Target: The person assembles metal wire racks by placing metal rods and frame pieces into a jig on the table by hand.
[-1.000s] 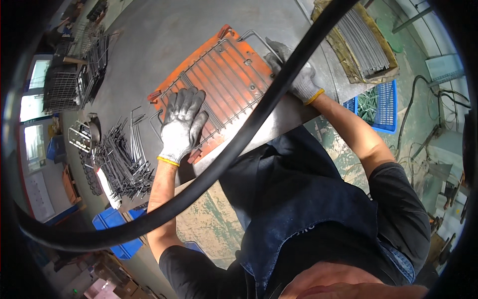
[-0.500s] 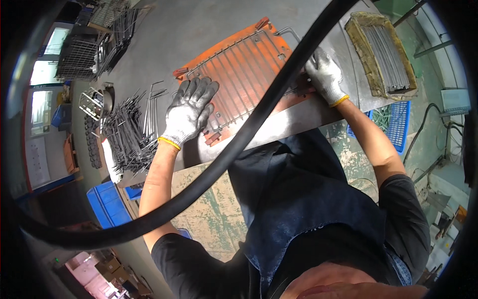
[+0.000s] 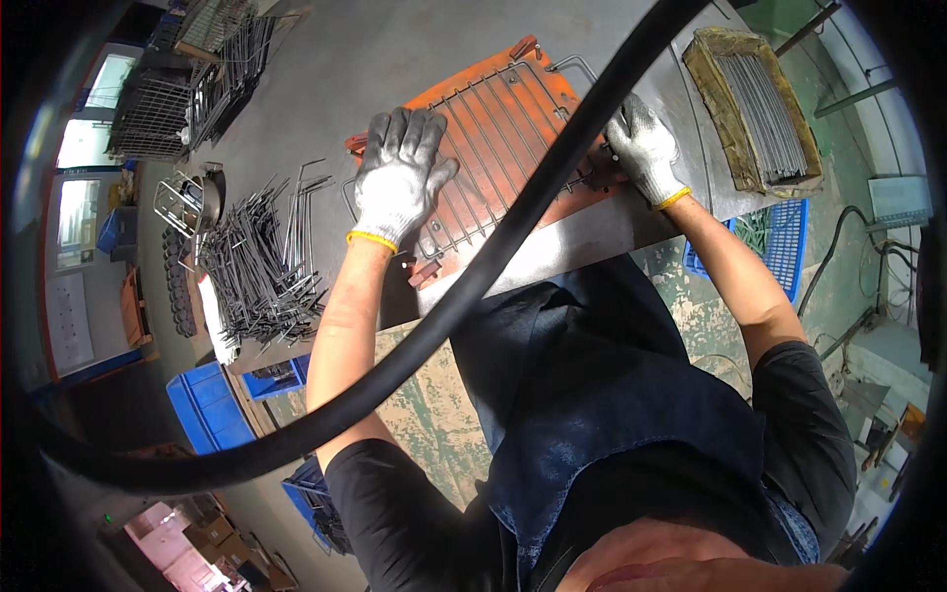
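Observation:
A wire rack of parallel metal rods lies on an orange plate with small reddish clamp blocks at its corners. My left hand, in a white glove with a grey palm coating, rests flat over the rack's left end, fingers stretched out. A bent rod sticks out beside it. At the right end my gloved right hand has its fingers curled; the black cable crossing the view hides part of them. Another bent rod runs from the plate's far right corner toward that hand, its end hidden behind the cable.
A thick black cable hangs across the view. Many bent rods are heaped on the metal table at left. A worn box of straight rods stands at right. Blue crates sit below; wire racks are stacked far left.
My left hand has moved right and slightly away from me, from the rack's left edge onto its left end. My right hand has hardly moved.

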{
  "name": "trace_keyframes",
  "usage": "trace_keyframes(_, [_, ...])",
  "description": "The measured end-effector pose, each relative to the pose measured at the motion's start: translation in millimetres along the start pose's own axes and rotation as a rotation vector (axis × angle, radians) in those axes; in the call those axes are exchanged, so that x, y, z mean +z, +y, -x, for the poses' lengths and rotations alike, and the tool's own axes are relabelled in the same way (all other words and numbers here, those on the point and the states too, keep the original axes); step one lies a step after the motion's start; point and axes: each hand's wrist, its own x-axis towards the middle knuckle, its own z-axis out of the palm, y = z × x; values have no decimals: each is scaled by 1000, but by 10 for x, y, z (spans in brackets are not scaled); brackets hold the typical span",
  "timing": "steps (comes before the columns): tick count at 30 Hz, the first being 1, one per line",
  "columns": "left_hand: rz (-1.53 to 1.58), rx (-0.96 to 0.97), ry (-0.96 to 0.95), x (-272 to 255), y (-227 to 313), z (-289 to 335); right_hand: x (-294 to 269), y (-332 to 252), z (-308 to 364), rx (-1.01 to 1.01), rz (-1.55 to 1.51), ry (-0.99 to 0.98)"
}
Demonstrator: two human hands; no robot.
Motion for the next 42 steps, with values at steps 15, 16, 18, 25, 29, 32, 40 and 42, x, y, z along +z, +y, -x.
trace_keyframes(15, [11,-202,-261,85,-622,-660,-195,-205,-16,135,-72,-87])
trace_keyframes(16, [5,-196,-253,83,-655,-672,-202,-216,-14,168,-105,-115])
trace_keyframes(18, [-42,-138,-311,23,-663,-714,-175,-218,3,167,-96,-98])
trace_keyframes(25, [-255,-142,-185,-115,-748,-504,-311,-81,-36,41,-70,-191])
trace_keyframes(29, [-340,-4,32,-416,-210,-298,-854,-426,-318,-258,61,11])
trace_keyframes(32, [-68,87,110,-698,387,-227,-777,-966,-211,-572,263,-198])
trace_keyframes(40, [198,31,411,-1287,925,-42,-960,-940,73,-480,-110,-157])
trace_keyframes(42, [332,-85,618,-1313,754,80,-1013,-628,82,-299,-172,-56])
